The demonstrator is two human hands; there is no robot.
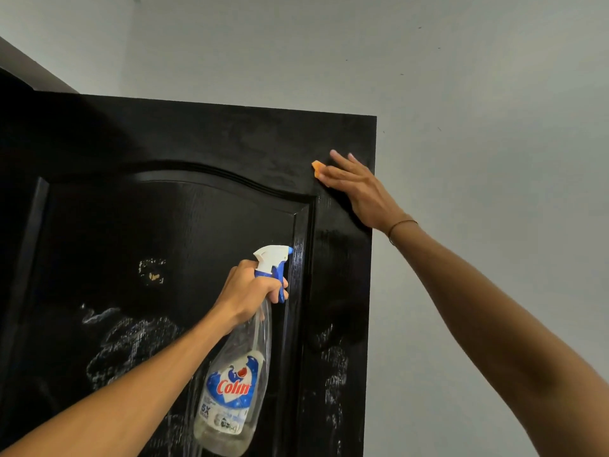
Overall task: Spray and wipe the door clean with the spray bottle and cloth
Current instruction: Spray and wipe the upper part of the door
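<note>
The black door (184,232) fills the left and middle of the view, its top edge and right edge set against a pale grey wall (494,127). It has a raised arched panel with moulded trim, and its glossy face carries whitish smears and streaks across the lower panel and down the right stile; a small chipped patch shows pale on the panel to the left of the bottle's head.

High on the right stile, near the door's upper right corner, the right hand (357,192) lies flat against the wood with fingers straight, pressing an orange cloth (318,168) to the door. Only a small corner of the cloth shows past the fingers (the rest is hidden under the palm). A thin dark band circles the right wrist.

Lower down, in front of the panel's right edge, the left hand (253,293) has its grip clenched round the neck of a clear Colin spray bottle (235,384), fingers curled under the white and blue trigger head (273,258). The bottle hangs tilted, its base toward the bottom of the view, its nozzle pointing right toward the door's stile. A little pale liquid sits in the base of the bottle
</note>
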